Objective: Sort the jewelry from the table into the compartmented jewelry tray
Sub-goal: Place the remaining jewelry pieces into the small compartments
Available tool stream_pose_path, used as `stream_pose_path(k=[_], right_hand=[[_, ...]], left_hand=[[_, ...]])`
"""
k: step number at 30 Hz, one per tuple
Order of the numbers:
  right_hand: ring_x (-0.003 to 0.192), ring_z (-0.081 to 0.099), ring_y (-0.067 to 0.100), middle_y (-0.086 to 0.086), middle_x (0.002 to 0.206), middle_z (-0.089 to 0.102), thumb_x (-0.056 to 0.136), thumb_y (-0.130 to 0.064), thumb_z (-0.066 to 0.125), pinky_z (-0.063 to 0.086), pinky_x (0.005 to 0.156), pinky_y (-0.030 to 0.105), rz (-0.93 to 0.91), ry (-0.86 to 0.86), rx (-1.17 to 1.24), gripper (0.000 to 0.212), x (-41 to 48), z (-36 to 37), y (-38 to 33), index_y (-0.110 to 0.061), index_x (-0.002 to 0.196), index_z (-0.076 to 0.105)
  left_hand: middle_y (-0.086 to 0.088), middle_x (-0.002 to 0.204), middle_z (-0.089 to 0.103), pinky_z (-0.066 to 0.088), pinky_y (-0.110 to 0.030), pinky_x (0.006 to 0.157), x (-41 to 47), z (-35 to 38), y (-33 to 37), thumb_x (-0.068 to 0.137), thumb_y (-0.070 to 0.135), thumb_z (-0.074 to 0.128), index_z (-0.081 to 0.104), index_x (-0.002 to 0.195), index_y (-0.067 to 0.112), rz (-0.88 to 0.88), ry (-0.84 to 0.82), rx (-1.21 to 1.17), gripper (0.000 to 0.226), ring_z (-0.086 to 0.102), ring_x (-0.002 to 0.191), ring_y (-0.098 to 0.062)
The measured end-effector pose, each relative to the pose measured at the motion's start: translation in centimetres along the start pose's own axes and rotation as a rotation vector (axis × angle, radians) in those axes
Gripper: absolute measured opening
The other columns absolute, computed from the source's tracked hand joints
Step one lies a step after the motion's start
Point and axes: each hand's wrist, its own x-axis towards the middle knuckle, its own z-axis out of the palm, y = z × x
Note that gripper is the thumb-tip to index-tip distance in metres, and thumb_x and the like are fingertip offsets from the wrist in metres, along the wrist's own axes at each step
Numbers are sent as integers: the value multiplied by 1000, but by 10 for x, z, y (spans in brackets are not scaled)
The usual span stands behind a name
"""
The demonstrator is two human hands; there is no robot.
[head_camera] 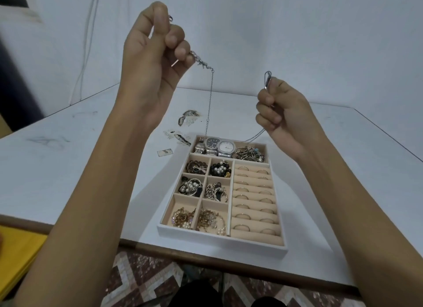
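With the tray (206, 236) nearly full, left hand (158, 48) and right hand (281, 107) each grip the silver chain (210, 96), seemingly the last piece.

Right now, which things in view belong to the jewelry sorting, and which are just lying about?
Job: silver chain, gripped by left hand and right hand; jewelry tray, holding watches and rings.
Lying about: small tag on the table; yellow object; wall cable.
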Motion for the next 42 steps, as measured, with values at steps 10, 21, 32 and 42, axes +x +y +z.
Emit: stream_pose_path(k=[10,21,32,42], right_hand=[[40,21,5,-7,57,42,102,-8,33,15,42,18,58,-96,-19,32,-6,8,6,-19,74,45],[40,22,5,-7,57,42,103,-13,37,17,41,18,68,-90,-5,30,-8,6,7,-20,75,46],[40,21,6,-7,57,43,102,-13,39,19,40,18,85,-98,-24,28,-8,5,10,-19,75,43],[41,20,5,-6,58,41,101,-9,38,15,42,18,95,-126,-63,31,-10,9,12,-19,72,42]], left_hand=[[9,59,42,42,-18,58,-16,-10,15,100,3,35,40,87,16,-25,22,-28,20,39,52,-5],[10,61,41,42,-16,55,-41,-19,16,102,15,38,42,87,19,-114,33,85,16,37,51,-4],[11,61,40,42,-15,55,-62,-21,17,101,11,35,40,87,19,-140,9,49,17,35,50,-3],[12,59,40,40,-13,55,-71,-18,30,102,14,33,40,91,20,-105,-18,-50,14,36,49,-1]])
